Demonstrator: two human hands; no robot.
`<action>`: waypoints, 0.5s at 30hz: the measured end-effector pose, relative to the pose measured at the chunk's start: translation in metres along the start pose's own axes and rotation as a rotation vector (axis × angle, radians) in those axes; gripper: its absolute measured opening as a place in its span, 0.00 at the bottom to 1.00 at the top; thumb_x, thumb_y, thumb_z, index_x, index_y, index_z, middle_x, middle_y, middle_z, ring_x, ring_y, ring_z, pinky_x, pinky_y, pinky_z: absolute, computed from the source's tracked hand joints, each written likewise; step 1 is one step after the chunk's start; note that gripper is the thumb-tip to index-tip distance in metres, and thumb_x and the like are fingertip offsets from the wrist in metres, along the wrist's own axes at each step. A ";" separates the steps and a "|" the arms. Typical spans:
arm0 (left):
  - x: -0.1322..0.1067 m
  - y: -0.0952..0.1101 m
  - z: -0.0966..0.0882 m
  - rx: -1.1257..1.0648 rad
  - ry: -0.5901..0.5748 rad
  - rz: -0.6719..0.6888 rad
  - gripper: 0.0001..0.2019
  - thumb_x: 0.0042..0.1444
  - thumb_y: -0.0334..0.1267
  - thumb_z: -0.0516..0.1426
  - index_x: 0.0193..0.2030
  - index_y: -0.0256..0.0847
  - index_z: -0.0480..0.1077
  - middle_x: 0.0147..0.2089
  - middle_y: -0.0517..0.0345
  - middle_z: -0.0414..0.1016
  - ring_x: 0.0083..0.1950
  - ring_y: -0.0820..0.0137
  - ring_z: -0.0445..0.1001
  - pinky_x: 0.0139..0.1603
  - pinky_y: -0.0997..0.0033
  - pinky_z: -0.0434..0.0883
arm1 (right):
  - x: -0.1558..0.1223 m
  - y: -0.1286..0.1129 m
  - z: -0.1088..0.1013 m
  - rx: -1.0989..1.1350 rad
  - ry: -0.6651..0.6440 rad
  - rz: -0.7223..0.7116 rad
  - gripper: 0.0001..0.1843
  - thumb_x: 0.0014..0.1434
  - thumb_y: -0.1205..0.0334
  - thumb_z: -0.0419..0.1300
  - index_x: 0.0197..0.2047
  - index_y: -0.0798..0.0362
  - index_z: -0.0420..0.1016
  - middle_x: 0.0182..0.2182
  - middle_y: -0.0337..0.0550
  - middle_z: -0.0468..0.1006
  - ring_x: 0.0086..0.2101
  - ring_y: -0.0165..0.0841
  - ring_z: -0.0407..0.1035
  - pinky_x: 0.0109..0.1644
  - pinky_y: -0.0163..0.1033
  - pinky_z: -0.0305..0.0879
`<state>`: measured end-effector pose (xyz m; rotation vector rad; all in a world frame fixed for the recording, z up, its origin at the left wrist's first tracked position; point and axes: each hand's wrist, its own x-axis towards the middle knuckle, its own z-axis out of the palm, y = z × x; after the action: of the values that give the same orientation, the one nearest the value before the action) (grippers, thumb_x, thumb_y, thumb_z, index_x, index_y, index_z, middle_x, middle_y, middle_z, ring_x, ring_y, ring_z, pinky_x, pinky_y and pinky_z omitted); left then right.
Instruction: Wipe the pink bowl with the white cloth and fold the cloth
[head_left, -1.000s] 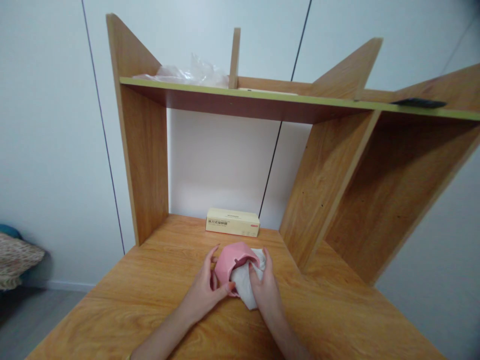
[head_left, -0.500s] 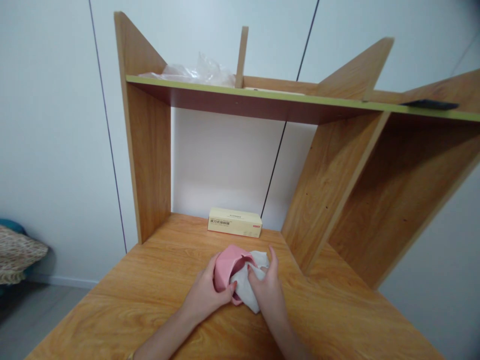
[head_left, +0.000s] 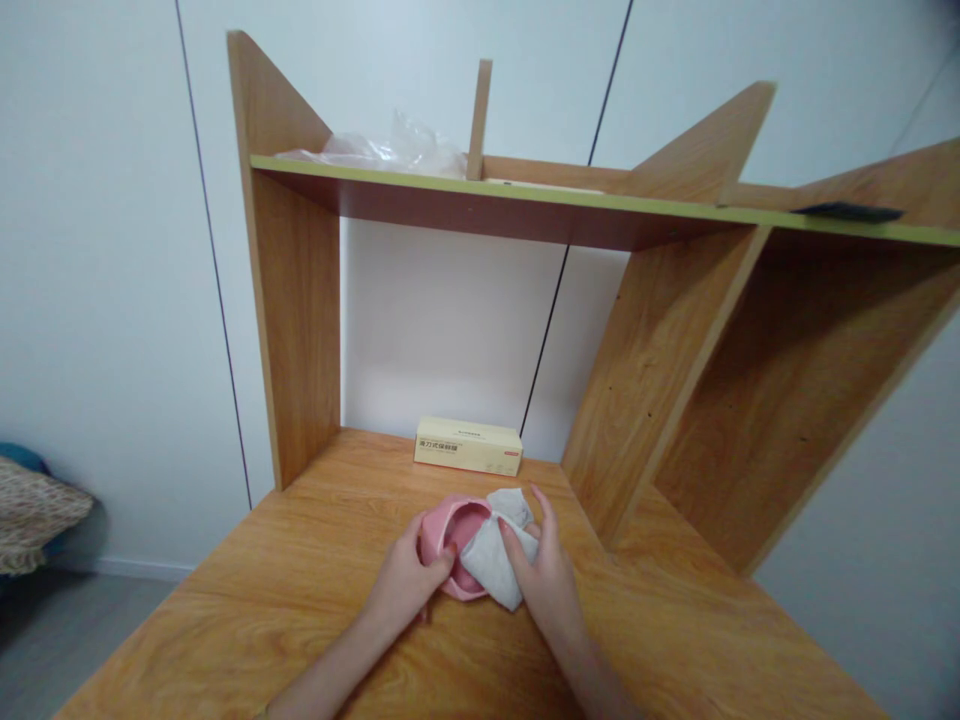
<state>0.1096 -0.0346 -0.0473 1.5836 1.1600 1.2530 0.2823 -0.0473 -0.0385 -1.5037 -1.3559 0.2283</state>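
Note:
A pink bowl (head_left: 441, 532) is tilted above the wooden desk, its opening turned toward me and to the right. My left hand (head_left: 411, 575) grips its left side, with the thumb over the rim and the other fingers mostly hidden behind. A white cloth or tissue (head_left: 496, 560) is pinched in my right hand (head_left: 546, 568), its thumb on top and the index finger raised. The cloth overlaps the right rim of the bowl and covers part of its inside.
A cream box with printed lettering (head_left: 469, 446) stands at the back of the desk (head_left: 315, 560). Above it runs a shelf (head_left: 465, 190) with a clear plastic bag (head_left: 397, 148) and a dark flat item (head_left: 851, 212). An upright wooden panel (head_left: 652, 380) rises at the right.
The bowl has turned so that its opening faces me more. My right hand and the cloth have shifted slightly up, and the cloth now lies at the bowl's right rim.

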 end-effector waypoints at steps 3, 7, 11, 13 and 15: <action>0.006 -0.009 0.001 -0.221 0.061 -0.191 0.18 0.47 0.46 0.55 0.41 0.36 0.64 0.18 0.65 0.69 0.08 0.78 0.59 0.07 0.81 0.54 | 0.007 0.014 -0.002 -0.015 -0.016 0.028 0.30 0.54 0.50 0.49 0.56 0.56 0.54 0.34 0.47 0.75 0.35 0.38 0.70 0.35 0.39 0.64; 0.013 -0.015 -0.004 -0.365 0.111 -0.259 0.17 0.46 0.51 0.54 0.32 0.37 0.62 0.09 0.71 0.58 0.05 0.80 0.53 0.06 0.83 0.49 | 0.017 0.035 -0.006 -0.142 0.008 0.033 0.21 0.50 0.52 0.51 0.44 0.56 0.67 0.35 0.49 0.73 0.39 0.41 0.67 0.44 0.45 0.60; 0.015 -0.013 -0.008 -0.438 0.099 -0.238 0.20 0.46 0.56 0.51 0.27 0.38 0.60 0.08 0.73 0.54 0.05 0.81 0.49 0.06 0.83 0.46 | 0.020 0.045 -0.005 -0.085 -0.073 0.029 0.13 0.50 0.54 0.51 0.33 0.54 0.69 0.31 0.48 0.74 0.36 0.40 0.68 0.42 0.43 0.61; 0.014 -0.010 -0.007 -0.478 0.084 -0.222 0.21 0.45 0.58 0.50 0.26 0.39 0.59 0.08 0.73 0.54 0.05 0.82 0.48 0.06 0.83 0.46 | 0.018 0.043 -0.002 -0.058 -0.105 0.033 0.13 0.51 0.54 0.50 0.31 0.53 0.69 0.28 0.46 0.75 0.32 0.38 0.69 0.38 0.42 0.63; 0.012 -0.005 -0.005 -0.509 0.072 -0.210 0.22 0.45 0.59 0.50 0.25 0.39 0.58 0.09 0.74 0.54 0.05 0.82 0.47 0.06 0.82 0.46 | 0.013 0.039 0.004 -0.028 -0.130 0.035 0.13 0.51 0.54 0.49 0.31 0.53 0.69 0.27 0.45 0.75 0.31 0.37 0.70 0.36 0.40 0.64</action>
<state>0.1052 -0.0214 -0.0477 1.0238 0.9251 1.3400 0.3078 -0.0273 -0.0634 -1.5588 -1.4414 0.3355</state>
